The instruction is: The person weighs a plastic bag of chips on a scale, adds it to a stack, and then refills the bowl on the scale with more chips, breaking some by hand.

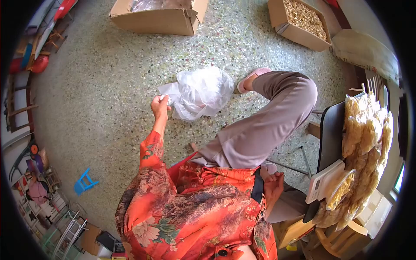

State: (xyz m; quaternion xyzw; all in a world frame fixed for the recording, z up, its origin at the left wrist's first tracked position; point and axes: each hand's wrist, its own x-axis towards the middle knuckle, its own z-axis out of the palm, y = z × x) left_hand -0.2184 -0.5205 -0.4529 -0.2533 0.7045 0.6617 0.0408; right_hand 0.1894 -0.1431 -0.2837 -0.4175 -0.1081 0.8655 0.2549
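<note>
My left hand (160, 106) is closed on the edge of a thin, translucent white plastic bag (201, 93), which spreads crumpled over the speckled floor in front of me. My right hand (273, 187) rests by my right thigh with its fingers curled; whether anything is in it is too small to make out. To the right, a white scale (320, 182) stands on a black table, bearing a bowl of yellowish dried pieces (341, 190). Several filled clear bags (366, 130) are piled beside it.
Two cardboard boxes stand on the floor ahead, one (158, 26) lined with plastic, the other (303, 37) holding dried pieces. A large pale sack (366, 54) lies at the right. A small blue stool (86, 182) is at the left, and a wooden chair (340, 240) at the lower right.
</note>
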